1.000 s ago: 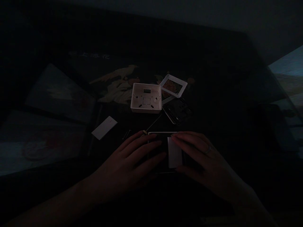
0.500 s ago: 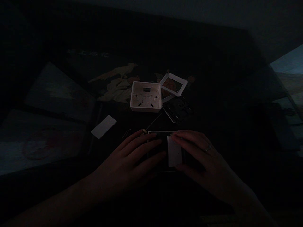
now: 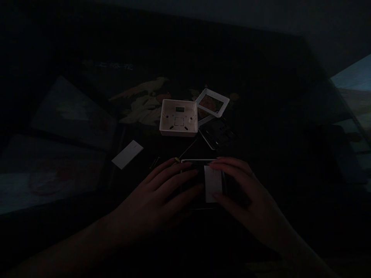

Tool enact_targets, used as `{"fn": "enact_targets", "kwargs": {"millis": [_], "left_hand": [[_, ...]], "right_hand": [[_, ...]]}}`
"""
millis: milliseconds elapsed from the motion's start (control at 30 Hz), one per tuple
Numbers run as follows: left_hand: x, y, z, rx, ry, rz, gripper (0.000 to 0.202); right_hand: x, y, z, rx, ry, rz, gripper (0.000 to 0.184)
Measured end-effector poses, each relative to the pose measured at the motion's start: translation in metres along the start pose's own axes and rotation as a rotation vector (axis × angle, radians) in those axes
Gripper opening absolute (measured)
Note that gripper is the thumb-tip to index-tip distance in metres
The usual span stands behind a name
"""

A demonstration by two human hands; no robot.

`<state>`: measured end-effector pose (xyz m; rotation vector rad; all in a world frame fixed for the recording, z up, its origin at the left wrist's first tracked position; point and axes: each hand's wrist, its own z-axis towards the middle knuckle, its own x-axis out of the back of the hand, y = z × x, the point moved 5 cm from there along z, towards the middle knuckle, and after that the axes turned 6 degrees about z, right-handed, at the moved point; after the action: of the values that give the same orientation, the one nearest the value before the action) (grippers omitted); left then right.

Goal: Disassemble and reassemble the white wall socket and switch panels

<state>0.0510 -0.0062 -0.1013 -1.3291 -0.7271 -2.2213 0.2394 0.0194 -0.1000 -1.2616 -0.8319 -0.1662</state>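
Observation:
The scene is very dark. My left hand point(image 3: 162, 193) lies with fingers stretched flat over the left part of a dark switch module point(image 3: 199, 164) on the table. My right hand point(image 3: 243, 193) curves its fingers and thumb around a small white rocker plate point(image 3: 213, 183) that sits on the module's right part. Farther away lie a white square back box point(image 3: 178, 117), a white frame point(image 3: 212, 102) and a dark plate point(image 3: 218, 133). A second white rocker plate point(image 3: 127, 154) lies to the left.
A thin screwdriver point(image 3: 187, 150) and small screws point(image 3: 155, 162) lie just beyond my fingers. The dark table point(image 3: 261, 96) carries a printed bird picture point(image 3: 142, 92). Pale panels point(image 3: 58, 154) lie at the left. A lit surface point(image 3: 353, 81) shows at the far right.
My right hand has edged left a little with the white rocker plate over the module. The left hand stays flat in place.

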Motion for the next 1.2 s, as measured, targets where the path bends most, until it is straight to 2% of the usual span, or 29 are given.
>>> {"fn": "enact_targets", "kwargs": {"millis": [233, 433, 800, 1200], "left_hand": [[-0.001, 0.001, -0.001, 0.0, -0.014, -0.003, 0.035], [-0.002, 0.0, -0.001, -0.007, -0.015, -0.001, 0.036], [-0.001, 0.001, 0.0, -0.003, -0.019, 0.004, 0.035], [-0.001, 0.0, -0.001, -0.018, -0.01, 0.011, 0.034]], "right_hand": [[-0.003, 0.008, 0.007, -0.088, 0.148, 0.162, 0.024], [-0.008, 0.013, 0.008, -0.153, 0.184, 0.304, 0.026], [-0.011, 0.022, 0.008, -0.211, 0.199, 0.429, 0.025], [-0.007, 0.017, 0.005, -0.108, 0.202, 0.306, 0.035]]}}
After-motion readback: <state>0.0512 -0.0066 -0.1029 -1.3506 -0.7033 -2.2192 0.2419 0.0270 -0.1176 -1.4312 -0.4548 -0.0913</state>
